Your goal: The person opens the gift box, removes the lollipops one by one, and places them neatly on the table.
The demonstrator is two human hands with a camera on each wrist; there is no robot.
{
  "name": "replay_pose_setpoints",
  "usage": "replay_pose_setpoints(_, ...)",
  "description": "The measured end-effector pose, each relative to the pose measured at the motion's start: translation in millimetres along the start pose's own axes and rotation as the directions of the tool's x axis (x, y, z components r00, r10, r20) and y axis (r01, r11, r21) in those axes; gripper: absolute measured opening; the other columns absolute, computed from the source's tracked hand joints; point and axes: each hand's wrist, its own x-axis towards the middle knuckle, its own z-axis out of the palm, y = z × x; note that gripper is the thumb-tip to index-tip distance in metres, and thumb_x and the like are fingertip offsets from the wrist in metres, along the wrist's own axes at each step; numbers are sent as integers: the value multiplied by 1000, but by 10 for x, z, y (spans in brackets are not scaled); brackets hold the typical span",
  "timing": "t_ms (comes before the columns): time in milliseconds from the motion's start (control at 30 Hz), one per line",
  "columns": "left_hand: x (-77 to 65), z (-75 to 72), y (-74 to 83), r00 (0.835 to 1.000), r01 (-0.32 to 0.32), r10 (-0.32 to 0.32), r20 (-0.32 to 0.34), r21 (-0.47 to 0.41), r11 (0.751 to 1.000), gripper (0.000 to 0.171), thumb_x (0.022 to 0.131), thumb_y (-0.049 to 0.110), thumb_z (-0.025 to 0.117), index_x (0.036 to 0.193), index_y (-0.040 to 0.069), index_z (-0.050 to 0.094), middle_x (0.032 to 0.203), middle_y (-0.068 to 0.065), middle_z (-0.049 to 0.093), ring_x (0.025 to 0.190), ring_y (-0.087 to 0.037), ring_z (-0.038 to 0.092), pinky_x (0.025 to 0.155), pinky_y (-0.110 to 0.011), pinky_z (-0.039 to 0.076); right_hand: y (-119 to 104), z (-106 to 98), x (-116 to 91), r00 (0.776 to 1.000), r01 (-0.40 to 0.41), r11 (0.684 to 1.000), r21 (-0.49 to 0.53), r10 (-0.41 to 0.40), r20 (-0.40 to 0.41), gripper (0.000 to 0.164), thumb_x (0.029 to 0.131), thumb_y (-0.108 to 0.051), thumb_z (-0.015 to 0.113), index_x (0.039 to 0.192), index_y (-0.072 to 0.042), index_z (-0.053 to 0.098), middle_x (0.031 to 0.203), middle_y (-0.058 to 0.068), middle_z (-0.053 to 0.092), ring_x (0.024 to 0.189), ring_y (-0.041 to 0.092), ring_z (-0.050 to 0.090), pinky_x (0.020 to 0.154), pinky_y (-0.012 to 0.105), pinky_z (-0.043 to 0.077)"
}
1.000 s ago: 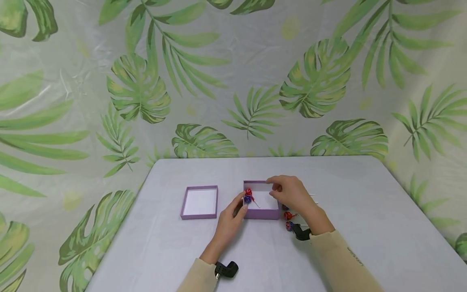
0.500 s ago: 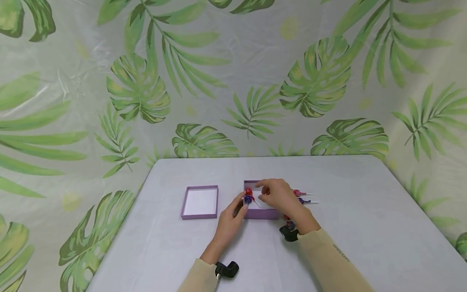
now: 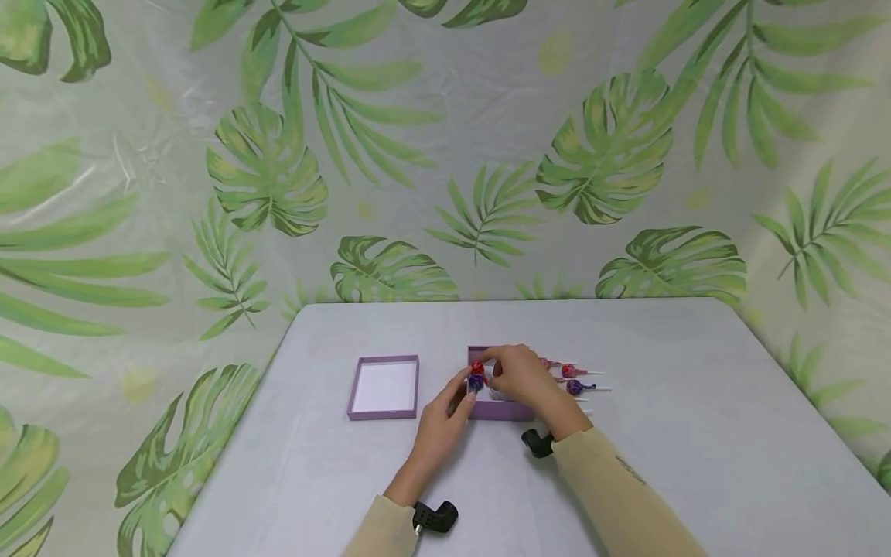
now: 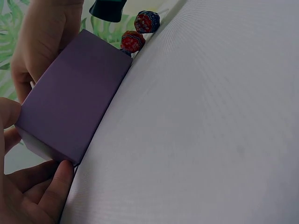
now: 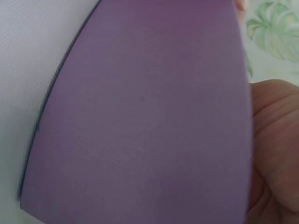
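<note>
A purple box (image 3: 501, 411) with a white inside stands open-topped on the table. My left hand (image 3: 438, 422) holds it at its left end; in the left wrist view the thumb lies on its upper corner and fingers (image 4: 55, 189) are low on its end wall. A red lollipop (image 3: 476, 368) and a purple lollipop (image 3: 476, 384) lie inside, against the left wall. My right hand (image 3: 527, 379) reaches over the box, index finger and thumb right at these lollipops; I cannot tell whether they pinch one. In the right wrist view the box wall (image 5: 140, 112) covers the fingertips.
Left of the box lies a shallow purple lid (image 3: 383, 415) with a white inside. Several wrapped lollipops (image 3: 575, 387) lie at the box's right side, sticks pointing right, partly behind my right forearm. A leaf-patterned backdrop (image 3: 480, 209) rises behind the white table (image 3: 661, 371).
My right hand has moved left and in over the box, from its right rim to the lollipops at its left wall. More of the lollipops on the right now show. My left hand stays put.
</note>
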Motion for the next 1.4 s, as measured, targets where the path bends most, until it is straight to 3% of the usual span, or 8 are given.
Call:
replay_pose_setpoints(267,-5,9,-16,1000,-12,12,-4,4,1000,49,105,39,53,152,26,47,146,-6,54,134,-21,51,111,-40,42,-22,104,70,1000,6,992,-126,-5,9,49,80,-2,76,126,-19,71,76,-5,63,62,15,53,53,30,42)
replay_pose_setpoints(400,-6,5,-18,1000,-6,6,-3,-1,1000,49,105,37,54,152,26,47,146,-5,54,133,-19,51,111,-38,42,-27,145,99,1000,-11,984,-175,13,9,56,79,-3,77,130,-24,69,98,1,72,69,18,55,58,33,43)
replay_pose_setpoints(533,-1,6,-12,1000,-8,8,-2,-1,1000,49,105,37,53,153,26,46,147,-5,54,134,-20,51,110,-38,42,-42,161,110,999,-30,981,-189,33,12,55,80,-5,78,130,-24,69,119,3,71,80,20,58,65,36,47)
replay_pose_setpoints(767,0,-7,-13,1000,-4,4,-1,1,1000,50,105,38,53,153,26,46,147,-5,54,135,-21,49,110,-39,42,-68,165,127,999,-25,977,-211,31,28,53,78,-5,82,127,-21,70,119,3,71,91,22,64,78,42,56)
replay_pose_setpoints(1033,-1,4,-19,1000,0,0,2,-5,1000,50,105,42,53,152,29,46,146,-4,54,134,-20,50,110,-38,43,-73,143,106,1000,-16,983,-184,20,21,45,82,-1,78,124,-17,71,119,5,71,108,28,66,92,47,55)
replay_pose_setpoints(1400,-5,3,-15,1000,-5,5,-7,3,1000,49,105,40,53,152,28,47,146,-5,55,133,-19,51,110,-38,43,-103,63,57,1000,-6,985,-175,2,-22,38,85,-5,76,123,-14,73,116,8,72,110,33,65,97,52,52)
